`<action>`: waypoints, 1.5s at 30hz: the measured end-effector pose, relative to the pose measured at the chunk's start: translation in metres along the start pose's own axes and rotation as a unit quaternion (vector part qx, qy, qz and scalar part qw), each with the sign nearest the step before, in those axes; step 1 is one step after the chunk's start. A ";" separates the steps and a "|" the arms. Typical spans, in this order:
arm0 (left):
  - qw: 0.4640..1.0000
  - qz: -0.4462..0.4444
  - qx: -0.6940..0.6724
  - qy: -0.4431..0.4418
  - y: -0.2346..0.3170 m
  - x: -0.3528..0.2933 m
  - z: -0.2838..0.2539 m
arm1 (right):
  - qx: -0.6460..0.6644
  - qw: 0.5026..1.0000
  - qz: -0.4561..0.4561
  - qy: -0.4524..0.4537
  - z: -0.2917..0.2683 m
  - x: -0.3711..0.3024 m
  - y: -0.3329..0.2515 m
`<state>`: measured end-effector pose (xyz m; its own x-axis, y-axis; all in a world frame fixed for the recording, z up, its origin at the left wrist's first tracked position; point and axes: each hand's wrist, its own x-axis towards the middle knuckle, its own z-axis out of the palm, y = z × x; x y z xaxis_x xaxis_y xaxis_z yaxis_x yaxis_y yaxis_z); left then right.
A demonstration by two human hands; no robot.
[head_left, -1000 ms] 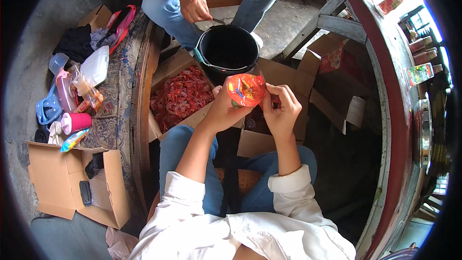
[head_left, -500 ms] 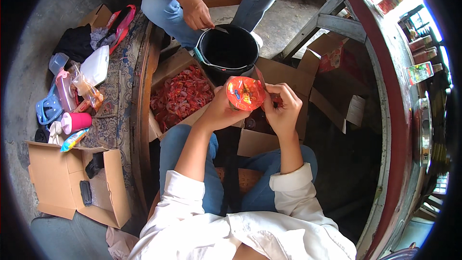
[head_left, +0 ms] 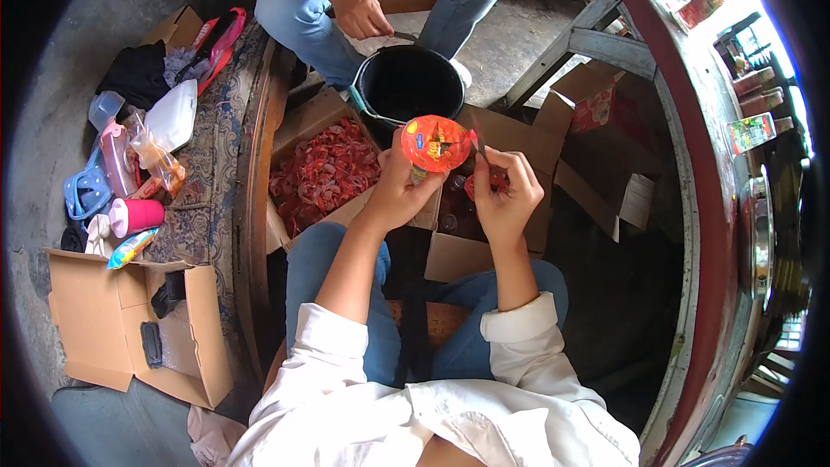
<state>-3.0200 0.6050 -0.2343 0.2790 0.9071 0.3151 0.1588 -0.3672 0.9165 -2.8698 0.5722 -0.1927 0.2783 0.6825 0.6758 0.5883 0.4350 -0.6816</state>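
My left hand [head_left: 399, 186] is closed around a plastic drink cup [head_left: 436, 143] with a red printed film lid, its top facing up. Just to the right, my right hand [head_left: 508, 188] pinches a small knife [head_left: 478, 145], a thin dark blade whose tip is at the lid's right edge. A bit of red shows at that tip. Beneath my hands is an open carton [head_left: 450, 261] with cups in it, partly hidden by my right hand. Left of it, another carton [head_left: 278, 229] is full of red film scraps [head_left: 324, 175].
Opposite me sits a co-worker, whose hand [head_left: 361, 15] holds a thin tool over a black bucket [head_left: 410, 82]. A patterned bench [head_left: 199, 229] with bags and containers runs along the left, near an open box [head_left: 95, 324]. A red-edged wooden table [head_left: 683, 112] stands right.
The cup has risen slightly and moved away from me. My right hand's knife has shifted from upright beside the lid to its right edge. The co-worker's tool has lifted from inside the bucket.
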 end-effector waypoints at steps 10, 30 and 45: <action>1.000 0.001 -0.005 0.023 0.014 0.001 -0.001 | -0.077 0.991 -0.109 -0.032 0.001 -0.001 0.006; 0.996 0.048 0.076 -0.008 0.015 -0.002 -0.004 | -0.082 0.992 -0.089 -0.042 0.001 -0.003 0.006; 0.987 -0.003 -0.143 -0.068 0.019 0.000 -0.003 | 0.072 0.996 0.013 -0.054 -0.005 0.003 0.006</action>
<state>-3.0202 0.5992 -0.2163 0.4075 0.8657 0.2908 -0.1071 -0.2709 0.9566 -2.8619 0.5735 -0.1935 0.2046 0.7496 0.6295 0.4649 0.4915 -0.7364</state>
